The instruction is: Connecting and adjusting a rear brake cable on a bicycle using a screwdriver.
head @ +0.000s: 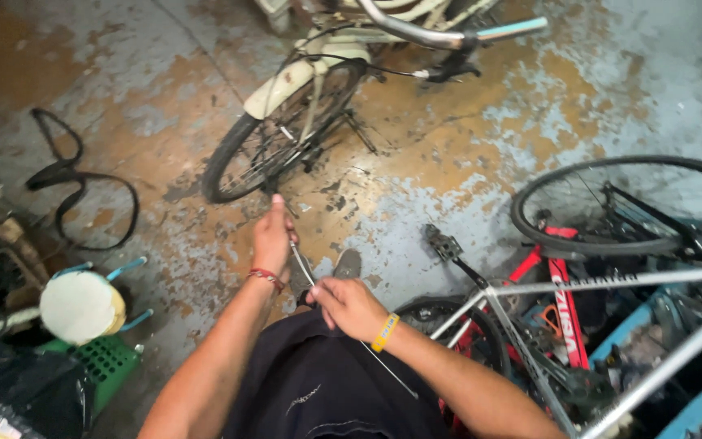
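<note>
My left hand (pixel 273 234) is raised in front of me, its fingers closed on the upper end of a thin grey bicycle cable (pixel 301 264). My right hand (pixel 349 306), with a yellow wristband, pinches the same cable lower down, just above my dark shirt. The cable runs on diagonally down to the right past my right forearm. A red cord is tied around my left wrist.
A cream bicycle (pixel 294 114) stands ahead on the worn concrete floor. An upside-down red and silver bicycle (pixel 578 301) lies at the right. A black inner tube (pixel 75 183) lies at the left, near a white round stool (pixel 81 306) and a green crate (pixel 107 366).
</note>
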